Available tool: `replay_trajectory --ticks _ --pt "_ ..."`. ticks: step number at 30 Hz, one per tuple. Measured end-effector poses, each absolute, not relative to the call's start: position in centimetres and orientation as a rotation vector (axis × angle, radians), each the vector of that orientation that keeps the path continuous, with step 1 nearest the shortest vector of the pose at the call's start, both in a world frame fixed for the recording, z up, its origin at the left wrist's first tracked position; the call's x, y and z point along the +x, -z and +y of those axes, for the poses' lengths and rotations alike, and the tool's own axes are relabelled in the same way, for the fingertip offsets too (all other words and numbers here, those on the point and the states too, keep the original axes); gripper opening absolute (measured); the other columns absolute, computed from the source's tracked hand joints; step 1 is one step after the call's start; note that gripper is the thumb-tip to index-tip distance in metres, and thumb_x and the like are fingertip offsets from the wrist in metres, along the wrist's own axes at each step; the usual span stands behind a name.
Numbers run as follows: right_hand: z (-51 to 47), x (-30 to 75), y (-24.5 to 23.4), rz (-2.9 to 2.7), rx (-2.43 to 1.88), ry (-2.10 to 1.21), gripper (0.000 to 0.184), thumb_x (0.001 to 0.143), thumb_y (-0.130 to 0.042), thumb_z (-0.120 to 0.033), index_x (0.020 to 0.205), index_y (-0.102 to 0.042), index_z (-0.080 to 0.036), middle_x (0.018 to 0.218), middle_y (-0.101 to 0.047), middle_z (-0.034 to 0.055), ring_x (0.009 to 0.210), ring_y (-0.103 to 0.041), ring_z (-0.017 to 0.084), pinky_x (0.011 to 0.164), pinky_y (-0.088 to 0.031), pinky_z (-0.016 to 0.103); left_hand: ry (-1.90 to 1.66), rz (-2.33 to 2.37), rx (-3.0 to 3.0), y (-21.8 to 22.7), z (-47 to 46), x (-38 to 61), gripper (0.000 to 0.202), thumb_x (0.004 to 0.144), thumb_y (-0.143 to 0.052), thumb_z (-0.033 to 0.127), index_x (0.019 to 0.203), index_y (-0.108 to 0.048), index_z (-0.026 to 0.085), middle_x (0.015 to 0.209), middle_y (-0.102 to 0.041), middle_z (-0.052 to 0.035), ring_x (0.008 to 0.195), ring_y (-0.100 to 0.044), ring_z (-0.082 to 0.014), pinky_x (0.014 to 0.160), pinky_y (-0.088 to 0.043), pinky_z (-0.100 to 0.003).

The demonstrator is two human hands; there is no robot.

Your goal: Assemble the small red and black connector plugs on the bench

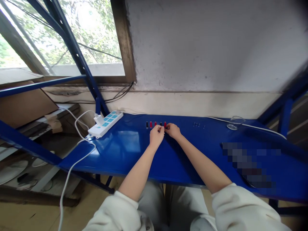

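A row of small red and black cylindrical pieces stands on the blue tabletop. At its left end are a black piece and a red piece; another red piece, a black piece and a red piece follow to the right. My left hand is closed in a pinch just in front of the row. My right hand has its fingers pressed together at the right end, close by the last red piece. The fingertips of both hands nearly meet and hide whatever is between them.
A white power strip with a plugged-in charger and cable lies at the left. Several tiny metal-looking bits sit to the right. A clear round container is near the wall. A blurred-out dark object rests at the right.
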State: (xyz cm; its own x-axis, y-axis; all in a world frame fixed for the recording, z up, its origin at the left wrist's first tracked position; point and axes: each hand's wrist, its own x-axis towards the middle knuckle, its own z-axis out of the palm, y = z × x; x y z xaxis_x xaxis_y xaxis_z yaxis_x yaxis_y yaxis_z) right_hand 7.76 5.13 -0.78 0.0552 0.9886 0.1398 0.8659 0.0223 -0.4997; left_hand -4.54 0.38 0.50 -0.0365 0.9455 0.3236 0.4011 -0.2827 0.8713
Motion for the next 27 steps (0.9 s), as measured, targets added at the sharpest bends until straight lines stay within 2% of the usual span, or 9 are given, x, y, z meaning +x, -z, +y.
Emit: replay_trajectory --ticks 3,7,16,27 --pt "4.1 8.8 0.0 -1.836 -1.884 -0.407 0.03 0.07 -0.06 -0.037 0.094 -0.06 -0.019 0.088 -0.064 0.0061 0.084 -0.058 0.019 0.068 -0.041 0.03 -1.187 1.517 2.137 -0.5 -0.4 -4.4 0.02 0.083 -0.042 0.03 0.076 -0.057 0.019 0.069 -0.062 -0.0032 0.062 -0.058 -0.0143 0.056 -0.04 -0.023" --pt "2.3 10.3 -0.6 -1.789 -1.759 -0.411 0.029 0.072 -0.057 -0.033 0.097 -0.06 -0.018 0.087 -0.064 0.0054 0.082 -0.058 0.018 0.07 -0.042 0.03 -0.993 1.464 2.431 -0.7 -1.1 -4.3 0.025 0.086 -0.037 0.029 0.078 -0.059 0.02 0.072 -0.062 -0.0043 0.065 -0.057 -0.0155 0.055 -0.037 -0.022" --pt "0.1 11.4 0.5 -1.722 -1.527 -0.186 0.024 0.077 -0.046 -0.026 0.092 -0.061 -0.016 0.08 -0.063 0.0063 0.073 -0.058 0.017 0.068 -0.045 0.029 -0.951 1.488 2.476 -0.4 -0.9 -4.4 0.026 0.086 -0.035 0.029 0.081 -0.059 0.02 0.071 -0.063 -0.0046 0.065 -0.058 -0.0161 0.054 -0.036 -0.022" --pt "-0.1 11.1 0.5 -1.749 -1.515 -0.178 0.024 0.078 -0.044 -0.026 0.092 -0.061 -0.017 0.082 -0.064 0.0065 0.074 -0.059 0.016 0.068 -0.045 0.028 -0.981 1.476 2.433 -0.3 -1.0 -4.4 0.026 0.086 -0.036 0.03 0.082 -0.06 0.02 0.069 -0.063 -0.0047 0.064 -0.058 -0.0165 0.055 -0.037 -0.023"
